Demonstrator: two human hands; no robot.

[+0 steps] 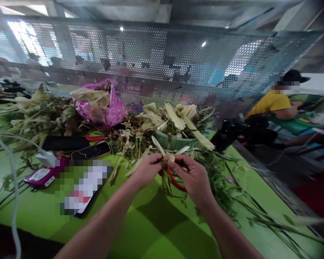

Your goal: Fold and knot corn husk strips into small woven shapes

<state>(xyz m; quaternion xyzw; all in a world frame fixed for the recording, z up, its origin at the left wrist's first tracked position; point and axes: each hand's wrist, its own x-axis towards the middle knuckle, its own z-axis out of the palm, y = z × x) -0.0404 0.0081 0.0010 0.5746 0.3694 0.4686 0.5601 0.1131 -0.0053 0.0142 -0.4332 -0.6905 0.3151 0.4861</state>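
Observation:
My left hand [149, 168] and my right hand [192, 176] meet over the table, fingers pinched together around a pale strip of dried corn husk [158, 145] whose tip points up and left. Another light tip shows above my right fingers. A red curved loop [176, 181], like a scissors handle, hangs beneath my right hand; how it is held is hidden. Just beyond, a green basket [172, 143] is heaped with pale husks [175, 117]. Loose dry husk pieces [132, 138] lie left of it, and green feathery stems [223, 180] lie to the right.
On the green table [162, 223], a pink plastic bag [110, 111] of husks stands behind a phone [91, 151], a dark flat case [66, 142] and red handles [95, 138]. Left are a purple power strip [41, 178] and white cable [13, 180]. A mesh partition [151, 54] stands behind; a person [275, 102] sits right.

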